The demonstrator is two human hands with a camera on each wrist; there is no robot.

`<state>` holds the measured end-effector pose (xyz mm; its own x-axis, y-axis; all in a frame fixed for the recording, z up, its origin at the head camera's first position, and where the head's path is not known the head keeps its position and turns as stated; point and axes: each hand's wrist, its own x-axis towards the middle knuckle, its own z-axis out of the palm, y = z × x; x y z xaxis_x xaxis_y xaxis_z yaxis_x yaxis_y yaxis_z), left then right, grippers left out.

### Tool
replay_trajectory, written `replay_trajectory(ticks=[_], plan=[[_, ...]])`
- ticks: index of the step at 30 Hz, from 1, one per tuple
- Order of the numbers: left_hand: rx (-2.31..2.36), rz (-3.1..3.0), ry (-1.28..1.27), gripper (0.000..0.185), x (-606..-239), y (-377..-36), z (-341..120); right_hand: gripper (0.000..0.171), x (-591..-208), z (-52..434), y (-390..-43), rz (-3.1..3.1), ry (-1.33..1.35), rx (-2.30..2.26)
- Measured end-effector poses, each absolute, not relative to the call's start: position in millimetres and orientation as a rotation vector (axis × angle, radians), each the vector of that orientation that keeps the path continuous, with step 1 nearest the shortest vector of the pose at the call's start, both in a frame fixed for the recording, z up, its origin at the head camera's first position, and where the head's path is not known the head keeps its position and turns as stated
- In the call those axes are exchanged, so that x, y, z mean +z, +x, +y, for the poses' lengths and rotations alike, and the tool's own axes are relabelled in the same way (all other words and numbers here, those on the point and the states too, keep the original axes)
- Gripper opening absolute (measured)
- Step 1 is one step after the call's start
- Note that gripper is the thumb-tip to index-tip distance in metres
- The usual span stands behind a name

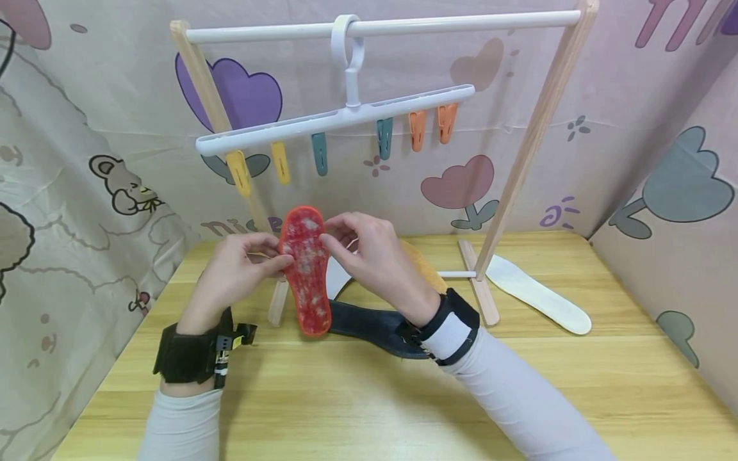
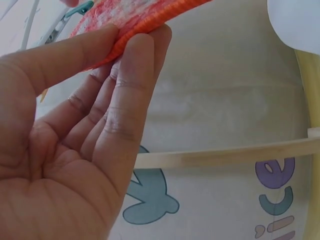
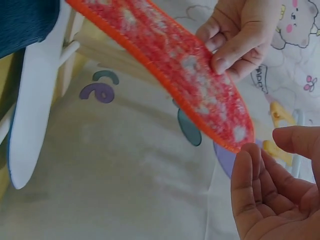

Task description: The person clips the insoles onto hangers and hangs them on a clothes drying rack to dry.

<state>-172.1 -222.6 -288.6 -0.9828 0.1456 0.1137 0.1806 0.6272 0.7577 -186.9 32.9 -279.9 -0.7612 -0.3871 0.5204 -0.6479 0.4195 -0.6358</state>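
Note:
A red insole [image 1: 308, 282] with an orange edge and mottled white patches is held upright over the table, below the hanger's left half. My left hand [image 1: 239, 269] pinches its left edge between thumb and fingers, as the left wrist view also shows. At the insole's upper right edge is my right hand [image 1: 377, 256]. In the right wrist view, the fingertips [image 3: 247, 155] of that hand are right at the insole's end, while its thumb stands apart from it. A black insole [image 1: 369, 326] lies on the table behind the red one.
A white hanger [image 1: 340, 118] with yellow, teal and orange clips hangs tilted from the rack's white bar [image 1: 461, 24]. Wooden posts [image 1: 530, 147] stand on both sides. A white insole [image 1: 539, 294] lies by the right foot; a yellow-orange one [image 1: 423, 262] shows behind my right hand.

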Motion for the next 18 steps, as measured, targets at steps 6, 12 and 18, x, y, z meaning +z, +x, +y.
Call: replay_trajectory(ticks=[6,12,18], plan=[[-1.294,-2.802,-0.287,0.024,-286,-171,-228,0.021,-270,18,-186,-2.37,0.94,1.23],[-1.316,-2.801,-0.277,0.026,-284,-170,-231,0.024,-259,5,-187,-2.348,0.996,1.204],[-1.329,-2.806,-0.243,0.028,-282,-169,-236,0.026,-247,-6,-187,-2.371,1.008,1.175]])
